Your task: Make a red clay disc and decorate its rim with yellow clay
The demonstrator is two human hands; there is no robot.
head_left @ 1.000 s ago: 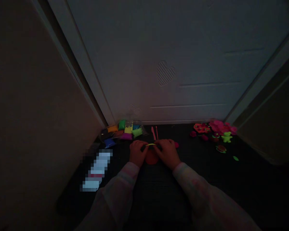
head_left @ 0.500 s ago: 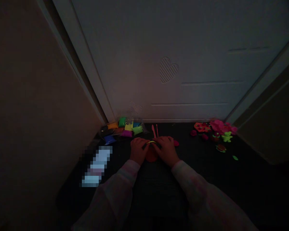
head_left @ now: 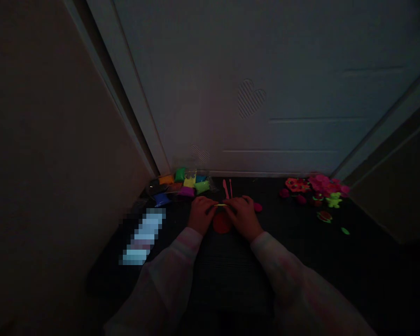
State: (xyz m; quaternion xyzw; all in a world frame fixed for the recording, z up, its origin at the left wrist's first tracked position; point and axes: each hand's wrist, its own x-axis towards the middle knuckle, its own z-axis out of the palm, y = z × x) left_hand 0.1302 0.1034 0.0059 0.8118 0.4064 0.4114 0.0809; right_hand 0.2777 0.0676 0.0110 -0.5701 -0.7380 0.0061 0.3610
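A thin yellow strip, seemingly modelling clay point(head_left: 221, 205), is stretched nearly straight between my two hands. My left hand point(head_left: 200, 215) pinches its left end, and my right hand point(head_left: 245, 216) has the other end in its fingers. Just below the strip, a flat orange-red disc point(head_left: 221, 224) lies on the dark table between my wrists. Beside my right hand is a small pink lump point(head_left: 258, 207). Beyond my fingers lie a pink plastic knife point(head_left: 225, 187) and a thin pink tool point(head_left: 230, 187). Dim light hides the finger details.
Colourful clay packets, including a purple one point(head_left: 186, 192), are piled at the back left. A blurred bright screen point(head_left: 145, 237) lies at left. Pink flower-like shapes point(head_left: 320, 185), a lime figure point(head_left: 333, 200) and a green leaf-like piece point(head_left: 345, 231) sit at right. A white door point(head_left: 203, 93) stands behind.
The yellow strip was arched upward between my hands and is now almost straight. More of the orange-red disc shows. The view has shifted slightly.
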